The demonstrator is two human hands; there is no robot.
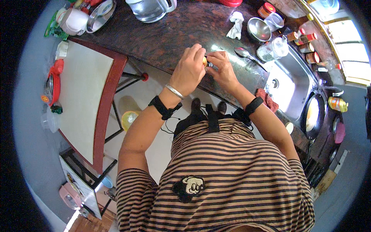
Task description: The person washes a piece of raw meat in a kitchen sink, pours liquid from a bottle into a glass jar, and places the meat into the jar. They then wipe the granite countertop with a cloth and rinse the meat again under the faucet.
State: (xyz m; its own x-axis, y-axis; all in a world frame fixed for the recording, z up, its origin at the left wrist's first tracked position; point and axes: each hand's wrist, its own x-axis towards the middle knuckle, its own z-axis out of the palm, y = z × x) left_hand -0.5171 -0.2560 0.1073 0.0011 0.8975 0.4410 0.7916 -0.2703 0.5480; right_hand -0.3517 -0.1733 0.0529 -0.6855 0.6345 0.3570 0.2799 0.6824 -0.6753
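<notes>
My left hand (187, 71) and my right hand (223, 69) meet over the front edge of the dark stone worktop (174, 34). Between them is a small object (205, 61), orange-yellow on its left side and dark or glassy on the right. My left fingers wrap around the yellow part, while the fingertips of my right hand pinch the other end. Most of it is hidden by the fingers, so what it is cannot be told. A metal spoon (243, 52) lies on the worktop to the right of my right hand.
A glass jug of water (147, 10) stands at the back. To the right are a steel bowl (258, 29), a plastic jar (271, 49), a steel sink (303, 78) and a frying pan (313, 116). A white-topped table (82, 87) stands at left.
</notes>
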